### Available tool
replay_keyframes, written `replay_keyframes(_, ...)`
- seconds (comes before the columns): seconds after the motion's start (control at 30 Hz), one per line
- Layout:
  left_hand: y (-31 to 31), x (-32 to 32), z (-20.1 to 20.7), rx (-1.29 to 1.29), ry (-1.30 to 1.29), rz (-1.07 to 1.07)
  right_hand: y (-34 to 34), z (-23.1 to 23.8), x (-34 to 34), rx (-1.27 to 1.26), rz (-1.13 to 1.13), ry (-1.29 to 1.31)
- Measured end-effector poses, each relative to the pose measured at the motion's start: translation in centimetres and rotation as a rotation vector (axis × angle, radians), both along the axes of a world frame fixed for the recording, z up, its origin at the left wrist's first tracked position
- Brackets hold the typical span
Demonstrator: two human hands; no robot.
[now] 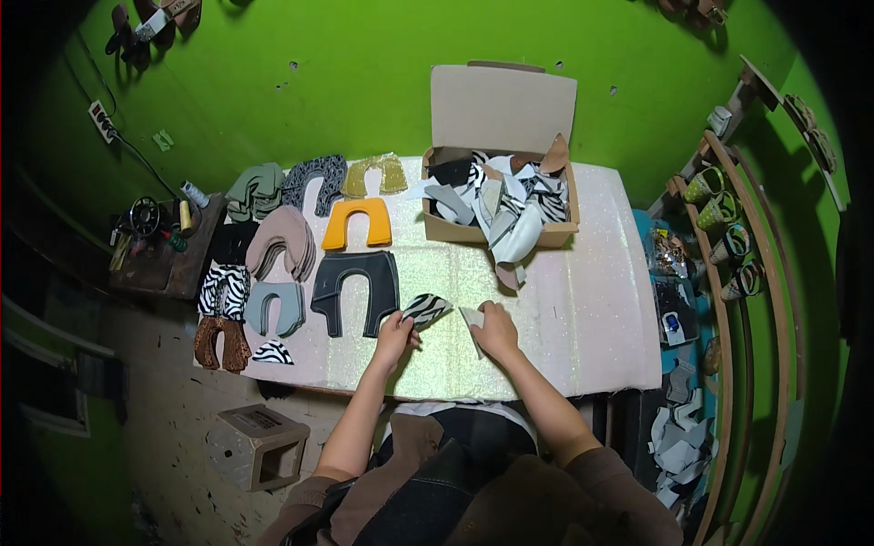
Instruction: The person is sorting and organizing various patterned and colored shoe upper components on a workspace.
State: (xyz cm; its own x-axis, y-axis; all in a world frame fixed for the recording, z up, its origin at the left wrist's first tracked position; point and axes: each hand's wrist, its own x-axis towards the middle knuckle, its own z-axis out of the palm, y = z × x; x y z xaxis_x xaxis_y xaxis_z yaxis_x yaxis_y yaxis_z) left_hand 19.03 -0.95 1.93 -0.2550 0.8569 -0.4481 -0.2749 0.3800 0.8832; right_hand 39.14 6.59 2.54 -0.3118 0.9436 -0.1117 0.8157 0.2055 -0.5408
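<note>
Above the near part of the table, my left hand (pixel 394 341) grips a zebra-print cut piece (pixel 426 310) that points to the right. A short way to its right, my right hand (pixel 495 331) is closed on a small pale cut piece (pixel 472 320) with a pointed upper end. The two pieces are apart. Just left of my left hand lies a dark U-shaped piece (pixel 353 273) with light stitching. Farther off stands an open cardboard box (pixel 510 236), heaped with scraps (pixel 515 236) in white, grey, zebra print and brown.
U-shaped stacks cover the table's left side: orange (pixel 333 231), pink (pixel 289 235), grey-blue (pixel 290 309), zebra print (pixel 236 288) and brown (pixel 210 342). A small zebra piece (pixel 274 353) lies near the front edge. A sewing machine (pixel 146 218) stands left; a wooden rack (pixel 739 364) with footwear stands right. A stool (pixel 258 446) is below.
</note>
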Motion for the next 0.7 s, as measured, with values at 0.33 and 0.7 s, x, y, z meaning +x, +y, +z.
replay_keyframes(0.33,-0.1,2.9,-0.1,0.070,0.072,0.003,0.4,-1.7,-0.4,-0.401,-0.228,0.621)
replay_keyframes(0.7,-1.3,4.0,-0.6,0.239,0.464,-0.186,-0.7,1.0,-3.4,-0.633,-0.289,0.787)
